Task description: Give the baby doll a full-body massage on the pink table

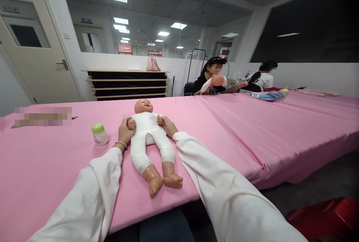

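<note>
A baby doll [148,124] with a white cloth body lies on its back on the pink-covered table [224,141], its head away from me and its feet toward the near edge. My left hand [125,130] is closed around the doll's hand on the left side. On the other side my right hand [169,126] grips the doll's other hand. Both of my wrists come out of loose white sleeves, and a beaded bracelet [121,143] circles the left one. Left of the doll stands a small jar [100,136] with a green lid.
Across the table a person [206,79] holds another doll [217,81], and a second person [265,79] sits farther right. Blue folded cloth [266,96] and a bottle [285,91] lie near them. A pen [74,117] rests at the far left. Shelves [129,85] stand behind.
</note>
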### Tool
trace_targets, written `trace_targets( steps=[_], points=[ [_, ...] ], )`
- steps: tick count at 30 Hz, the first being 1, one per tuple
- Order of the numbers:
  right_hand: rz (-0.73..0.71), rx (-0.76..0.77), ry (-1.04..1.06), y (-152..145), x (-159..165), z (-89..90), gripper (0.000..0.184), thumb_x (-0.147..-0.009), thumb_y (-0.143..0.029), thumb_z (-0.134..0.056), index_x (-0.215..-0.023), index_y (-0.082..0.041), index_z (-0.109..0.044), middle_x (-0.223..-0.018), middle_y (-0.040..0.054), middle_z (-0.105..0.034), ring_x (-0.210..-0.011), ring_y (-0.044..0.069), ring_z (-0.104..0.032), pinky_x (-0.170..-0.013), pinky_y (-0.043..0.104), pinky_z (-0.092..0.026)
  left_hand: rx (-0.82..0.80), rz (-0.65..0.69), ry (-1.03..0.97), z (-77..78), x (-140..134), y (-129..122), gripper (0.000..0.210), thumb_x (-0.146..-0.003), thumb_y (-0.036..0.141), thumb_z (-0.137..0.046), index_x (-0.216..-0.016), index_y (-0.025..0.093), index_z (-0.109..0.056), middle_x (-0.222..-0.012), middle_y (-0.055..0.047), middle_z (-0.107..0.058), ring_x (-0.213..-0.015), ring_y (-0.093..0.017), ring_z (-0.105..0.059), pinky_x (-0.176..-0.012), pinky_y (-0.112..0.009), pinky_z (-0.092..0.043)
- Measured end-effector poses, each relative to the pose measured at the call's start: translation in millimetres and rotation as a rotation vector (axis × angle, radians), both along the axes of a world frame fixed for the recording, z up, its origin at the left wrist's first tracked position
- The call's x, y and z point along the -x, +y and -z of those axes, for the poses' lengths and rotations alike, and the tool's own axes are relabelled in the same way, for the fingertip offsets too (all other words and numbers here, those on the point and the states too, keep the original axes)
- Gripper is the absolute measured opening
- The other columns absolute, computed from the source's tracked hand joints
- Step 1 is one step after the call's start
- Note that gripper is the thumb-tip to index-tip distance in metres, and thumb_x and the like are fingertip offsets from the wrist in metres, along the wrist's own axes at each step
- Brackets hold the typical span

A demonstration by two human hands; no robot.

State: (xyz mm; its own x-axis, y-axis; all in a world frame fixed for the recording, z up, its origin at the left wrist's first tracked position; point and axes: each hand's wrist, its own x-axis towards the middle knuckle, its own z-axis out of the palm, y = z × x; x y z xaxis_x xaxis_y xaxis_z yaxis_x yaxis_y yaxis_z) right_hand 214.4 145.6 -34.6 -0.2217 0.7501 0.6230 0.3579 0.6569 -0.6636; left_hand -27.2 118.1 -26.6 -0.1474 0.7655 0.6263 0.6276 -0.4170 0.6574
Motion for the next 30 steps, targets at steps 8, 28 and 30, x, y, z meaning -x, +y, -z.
trace_targets(
  steps=[8, 28, 30],
  points=[
    [0.046, -0.016, 0.084, 35.0, 9.5, -6.4, 0.051, -0.072, -0.012, -0.047, -0.123, -0.02, -0.044, -0.129, 0.0047, -0.048, -0.119, 0.016, -0.045, -0.104, 0.033, -0.035, 0.074, -0.088, -0.054, -0.1, 0.4, 38.0, 0.056, -0.081, 0.035, -0.047, -0.13, 0.02, -0.026, -0.122, -0.009, -0.054, -0.103, -0.023, -0.057, -0.08, -0.032, -0.046],
    [-0.033, -0.035, -0.007, 141.4, -17.2, -20.4, 0.047, -0.078, -0.031, -0.053, -0.123, -0.019, -0.046, -0.12, 0.0072, -0.055, -0.106, 0.021, -0.053, -0.093, 0.035, -0.042, 0.333, -0.361, -0.238, -0.3, 12.3, 142.3, 0.04, -0.087, 0.042, -0.03, -0.118, 0.017, -0.035, -0.089, -0.012, -0.062, -0.075, -0.025, -0.061, -0.063, -0.033, -0.042],
    [0.067, 0.019, 0.101, 163.7, -15.2, -15.3, 0.046, -0.077, -0.032, -0.053, -0.12, -0.018, -0.045, -0.114, 0.0074, -0.058, -0.098, 0.019, -0.056, -0.087, 0.033, -0.045, 0.404, -0.369, -0.26, 0.0, 14.0, 146.0, 0.041, -0.087, 0.043, -0.031, -0.118, 0.018, -0.036, -0.088, -0.012, -0.062, -0.074, -0.026, -0.061, -0.064, -0.034, -0.043]
  ],
)
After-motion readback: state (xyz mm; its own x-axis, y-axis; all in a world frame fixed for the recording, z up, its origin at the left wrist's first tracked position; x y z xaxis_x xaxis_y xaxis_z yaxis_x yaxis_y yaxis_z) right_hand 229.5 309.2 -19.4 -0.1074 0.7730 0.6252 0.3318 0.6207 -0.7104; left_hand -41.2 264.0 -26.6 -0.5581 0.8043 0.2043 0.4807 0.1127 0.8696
